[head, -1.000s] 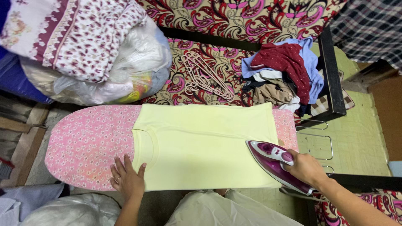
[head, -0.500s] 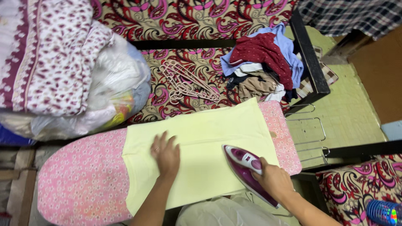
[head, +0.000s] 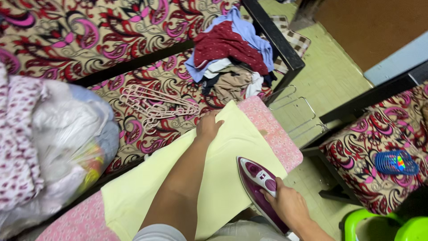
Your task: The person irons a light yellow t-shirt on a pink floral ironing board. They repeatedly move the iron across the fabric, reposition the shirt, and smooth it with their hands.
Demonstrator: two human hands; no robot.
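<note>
Here my left hand (head: 208, 126) lies spread flat at the far hem of the yellow shirt (head: 178, 178), my right hand (head: 287, 206) gripping the purple iron (head: 258, 183) nearer me.

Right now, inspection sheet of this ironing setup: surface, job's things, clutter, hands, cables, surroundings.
Surface: pink floral ironing board, mostly covered.
Job's things: pale yellow garment spread flat on the board; purple iron sole-down on its near edge.
Clutter: pile of clothes and pink hangers on the patterned sofa; plastic bag of laundry at left.
Hands: left hand flat on the garment's far edge; right hand, fingers closed on the iron's handle.
Cables: nothing seen.
Surroundings: green stool, blue basket on a second seat.
</note>
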